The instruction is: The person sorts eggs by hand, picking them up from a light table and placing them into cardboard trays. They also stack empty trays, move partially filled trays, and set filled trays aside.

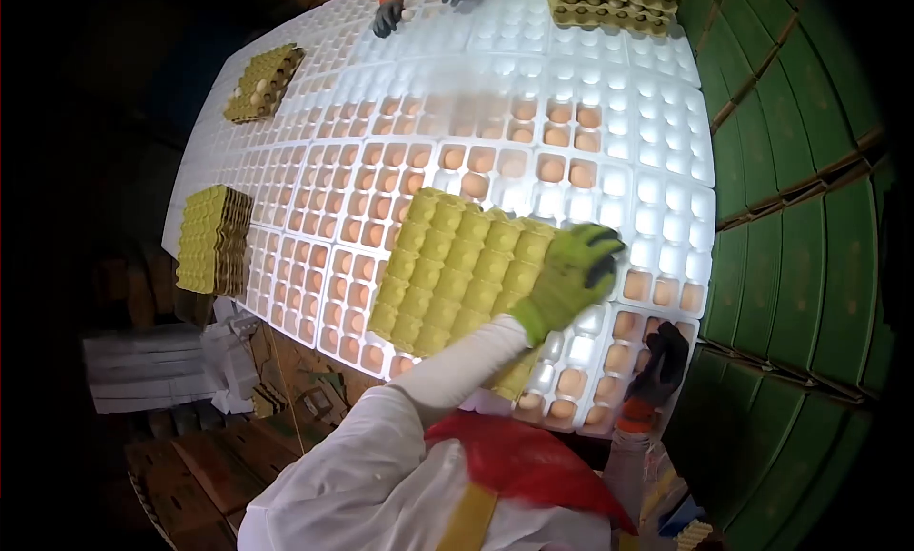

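My left hand, in a green glove with dark fingertips, reaches over the right edge of a yellow-green pulp egg tray. Its fingers are curled above the white cells; whatever they hold is hidden. My left forearm crosses over that tray. In a dark glove with an orange cuff, my right hand is bent over a white plastic egg tray at the near right corner, its fingers apart. Brown eggs sit in cells between and beside my hands.
White trays cover the whole table, many cells filled with brown eggs. Pulp tray stacks stand at the left, far left and far right. Another person's gloved hands work at the far edge. Green boxes line the right side.
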Demonstrator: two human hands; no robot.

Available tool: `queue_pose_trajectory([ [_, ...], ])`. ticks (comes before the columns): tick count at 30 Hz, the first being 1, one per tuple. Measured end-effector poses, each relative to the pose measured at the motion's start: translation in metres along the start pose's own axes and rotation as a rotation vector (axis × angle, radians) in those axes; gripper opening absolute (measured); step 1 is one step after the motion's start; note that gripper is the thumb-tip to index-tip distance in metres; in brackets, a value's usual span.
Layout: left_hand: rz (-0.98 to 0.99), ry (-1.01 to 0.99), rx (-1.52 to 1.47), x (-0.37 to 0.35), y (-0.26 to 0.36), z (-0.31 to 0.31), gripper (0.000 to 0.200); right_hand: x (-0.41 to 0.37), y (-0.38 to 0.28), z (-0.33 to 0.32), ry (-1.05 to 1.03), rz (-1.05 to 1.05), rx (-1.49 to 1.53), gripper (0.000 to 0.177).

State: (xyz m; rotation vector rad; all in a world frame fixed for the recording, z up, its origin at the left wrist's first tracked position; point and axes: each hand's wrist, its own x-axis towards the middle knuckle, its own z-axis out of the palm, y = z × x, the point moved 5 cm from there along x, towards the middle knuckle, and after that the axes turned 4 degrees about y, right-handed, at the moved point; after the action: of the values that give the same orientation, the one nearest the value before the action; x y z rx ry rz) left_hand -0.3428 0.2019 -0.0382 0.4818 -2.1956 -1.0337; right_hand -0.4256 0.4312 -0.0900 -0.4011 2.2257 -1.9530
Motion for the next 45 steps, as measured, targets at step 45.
queue_pose_trajectory([
  [45, -1.308, 1.283, 0.810, -0.491, -0.261, -0.919, 0.046, -0.008, -0.013, 0.359, -0.726, -0.732, -0.618, 0.028],
])
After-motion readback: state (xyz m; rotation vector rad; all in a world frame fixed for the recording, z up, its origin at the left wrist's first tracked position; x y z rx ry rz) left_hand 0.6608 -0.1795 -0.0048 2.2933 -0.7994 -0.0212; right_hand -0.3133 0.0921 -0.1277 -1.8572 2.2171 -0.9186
